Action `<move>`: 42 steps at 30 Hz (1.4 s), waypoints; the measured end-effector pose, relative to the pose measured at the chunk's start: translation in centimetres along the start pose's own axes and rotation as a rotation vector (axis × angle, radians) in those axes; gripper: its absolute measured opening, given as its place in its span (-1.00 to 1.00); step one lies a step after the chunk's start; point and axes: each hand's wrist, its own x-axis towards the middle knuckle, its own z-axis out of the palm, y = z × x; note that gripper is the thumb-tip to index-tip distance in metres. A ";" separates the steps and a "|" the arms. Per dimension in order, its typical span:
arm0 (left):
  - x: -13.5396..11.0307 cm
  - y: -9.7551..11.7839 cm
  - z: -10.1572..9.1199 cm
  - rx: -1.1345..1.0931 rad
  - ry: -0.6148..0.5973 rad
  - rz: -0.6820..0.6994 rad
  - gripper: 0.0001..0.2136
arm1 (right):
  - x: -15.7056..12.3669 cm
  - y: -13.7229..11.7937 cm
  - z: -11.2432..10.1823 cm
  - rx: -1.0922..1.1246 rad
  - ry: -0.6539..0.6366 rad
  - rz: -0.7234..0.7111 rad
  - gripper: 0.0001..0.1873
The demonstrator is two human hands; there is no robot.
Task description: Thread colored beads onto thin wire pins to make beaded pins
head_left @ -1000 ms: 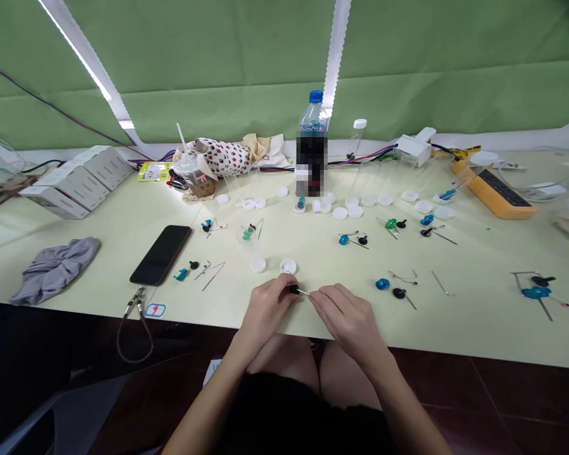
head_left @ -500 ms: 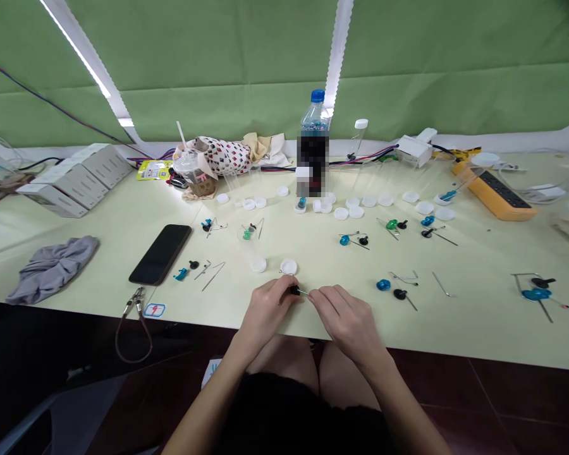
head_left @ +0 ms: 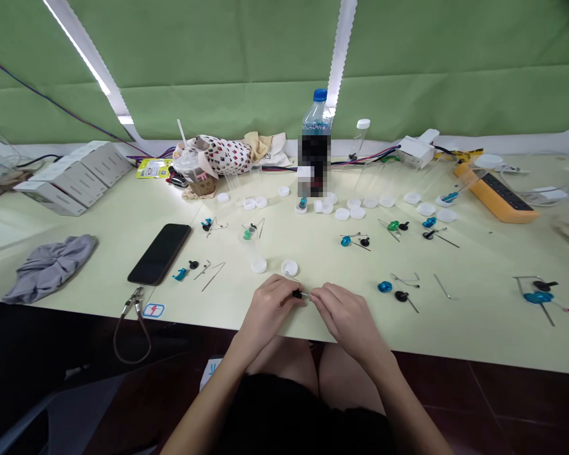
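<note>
My left hand (head_left: pixel 267 310) and my right hand (head_left: pixel 345 314) meet near the table's front edge. The left fingers pinch a small black plastic piece (head_left: pixel 296 294), and a thin metal pin (head_left: pixel 306 295) runs from it into my right fingertips. A fine bent wire (head_left: pixel 291 276) lies just beyond the left fingers, next to a white bottle cap (head_left: pixel 289 268). Several other black and blue plastic pieces with metal pins (head_left: pixel 401 296) lie on both sides of my hands.
A black smartphone (head_left: pixel 160 254) and a grey cloth (head_left: pixel 48 270) lie to the left. Loose white caps (head_left: pixel 342 214) and a water bottle (head_left: pixel 317 114) stand towards the back, with white boxes (head_left: pixel 78 177) at back left and a yellow power strip (head_left: pixel 495 201) at back right.
My hands stay together on the black piece and pin, with only slight shifts. The whole view has drifted a little, so the table sits slightly lower in the frame.
</note>
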 end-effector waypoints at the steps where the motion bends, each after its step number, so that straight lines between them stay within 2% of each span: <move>1: 0.0 0.1 -0.1 -0.004 0.002 -0.003 -0.88 | 0.1 0.1 -0.1 0.053 -0.018 0.020 -0.73; 7: 0.1 0.6 -0.5 -0.130 -0.052 -0.075 -0.89 | 0.2 0.2 -0.2 0.217 -0.069 0.109 -0.75; 17: 0.4 0.9 -0.8 -0.173 -0.090 -0.047 -0.85 | 0.3 0.1 -0.2 0.230 -0.163 0.162 -0.76; 20: 0.5 0.7 -0.9 -0.220 -0.072 -0.076 -0.85 | 0.0 0.2 -0.1 0.156 -0.079 0.104 -0.80; 24: 0.5 0.6 -1.1 -0.228 -0.057 -0.103 -0.86 | -0.9 0.8 -0.2 -0.082 0.112 -0.051 -0.78; 26: 0.5 0.6 -1.1 -0.223 -0.060 -0.100 -0.86 | -1.4 1.1 -0.5 -0.177 0.154 -0.135 -0.74; 31: 0.5 0.6 -1.0 -0.225 -0.061 -0.104 -0.86 | -1.6 1.1 -1.1 -0.246 0.164 -0.262 -0.70; 42: 0.5 0.3 -0.7 -0.216 -0.041 -0.135 -0.90 | -1.4 1.1 -0.7 -0.194 0.134 -0.219 -0.71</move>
